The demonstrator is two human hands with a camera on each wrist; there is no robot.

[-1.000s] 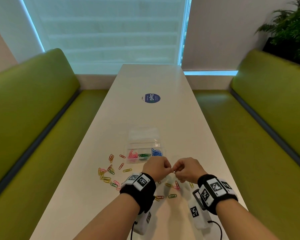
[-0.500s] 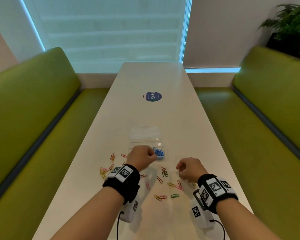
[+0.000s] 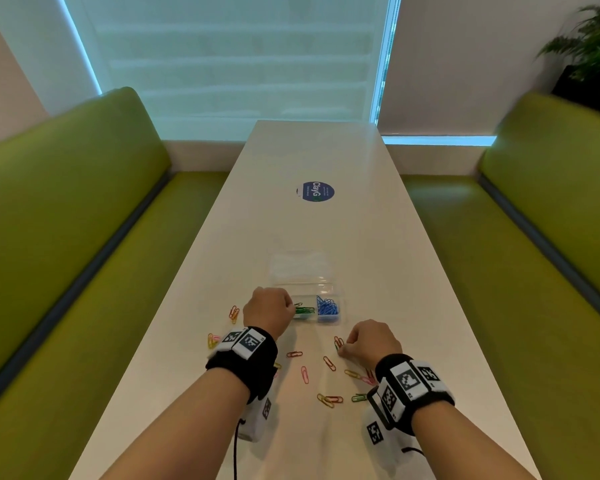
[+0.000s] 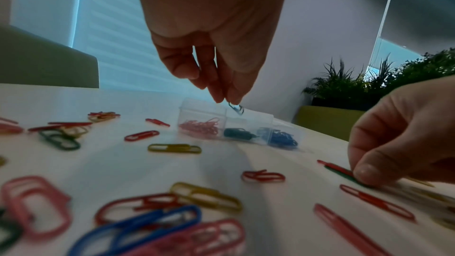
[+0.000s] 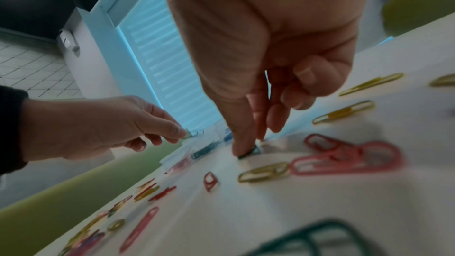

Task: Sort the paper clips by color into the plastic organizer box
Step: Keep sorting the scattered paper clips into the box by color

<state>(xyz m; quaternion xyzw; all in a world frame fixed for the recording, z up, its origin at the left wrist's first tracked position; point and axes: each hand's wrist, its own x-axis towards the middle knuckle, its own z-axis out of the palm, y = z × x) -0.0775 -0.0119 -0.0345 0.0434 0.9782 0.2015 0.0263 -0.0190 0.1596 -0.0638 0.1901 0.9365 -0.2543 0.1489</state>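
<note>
The left hand hangs over the plastic organizer box, thumb and fingers pinched on a green paper clip right above the middle compartment, where the other green clips lie; blue clips fill the compartment on the far side from that hand, and the left wrist view shows pink clips in the compartment on the other side. Over to the right hand, down on the desk, thumb and fingertips nipping the end of another green clip with a red clip lying tight against it. So both hands are closed on a clip, well apart from each other. These clips look feather-light, stiff wire with a slick coating, lying dead flat, so the likely trick is to lift one end with a fingertip and pinch it across the wire. That red neighbour may hook on and ride along. Loose clips are scattered between and behind the hands, with another heap just outside the left wrist, and a careless sweep could scatter them. Beyond both hands sit a round blue sticker and green benches either side, nothing in the way.
</note>
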